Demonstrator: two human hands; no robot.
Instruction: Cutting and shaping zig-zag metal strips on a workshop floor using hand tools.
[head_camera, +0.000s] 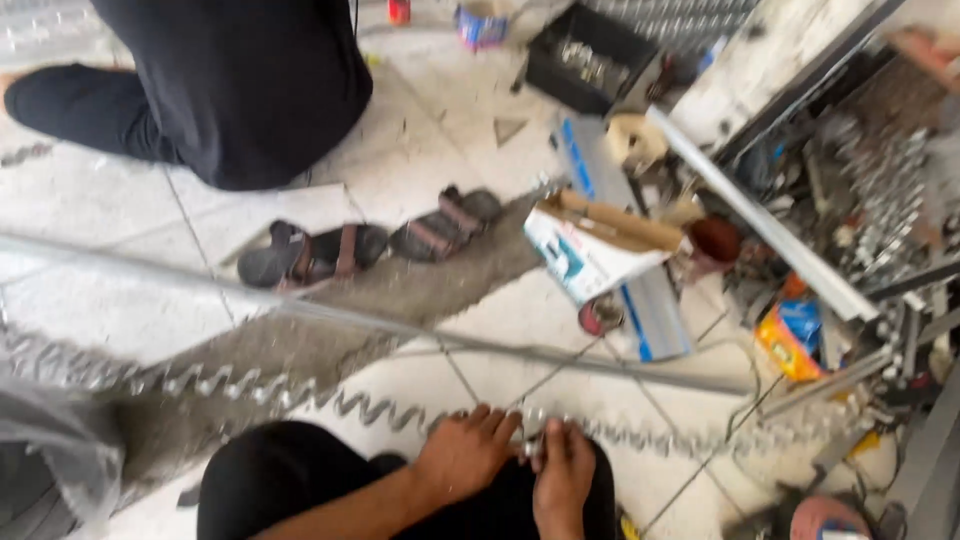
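A long zigzag metal strip (250, 392) runs across the tiled floor from the left edge to the right. My left hand (465, 450) and my right hand (562, 470) meet on it at the bottom centre, fingers pinched around a small shiny part (533, 435) of the strip. Both hands rest over my dark-clad knee (290, 480). Motion blur hides exactly how the fingers grip.
A long metal rail (400, 325) crosses the floor above the strip. Two sandals (315, 255) lie beyond it, next to a seated person in black (240, 90). An open cardboard box (595, 245), a cup (715, 245), metal bars (770, 235) and cluttered hardware fill the right side.
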